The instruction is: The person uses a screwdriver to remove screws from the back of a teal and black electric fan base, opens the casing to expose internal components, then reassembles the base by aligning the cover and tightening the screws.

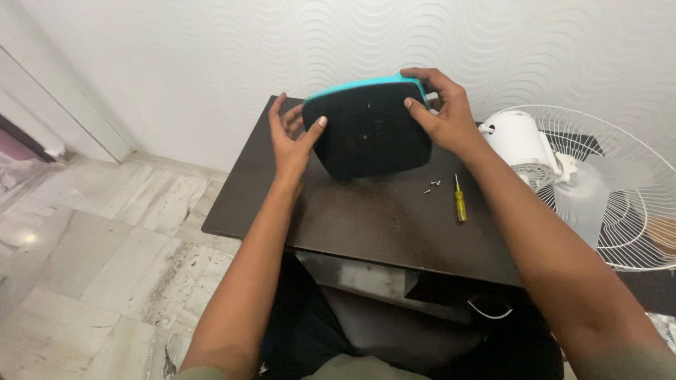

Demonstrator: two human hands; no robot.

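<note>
Single head-worn view, looking forward and down from the seated person's eye level. Both forearms enter from the bottom edge, left hand (pixel 290 141) and right hand (pixel 445 112) near mid-frame, close to the lens. Dark table (pixel 366 218) fills the centre, patterned wall (pixel 282 49) faces the camera behind it, marble floor (pixel 91 267) lower left, fan (pixel 598 183) cut by the right edge. No second view shares the scene.
</note>
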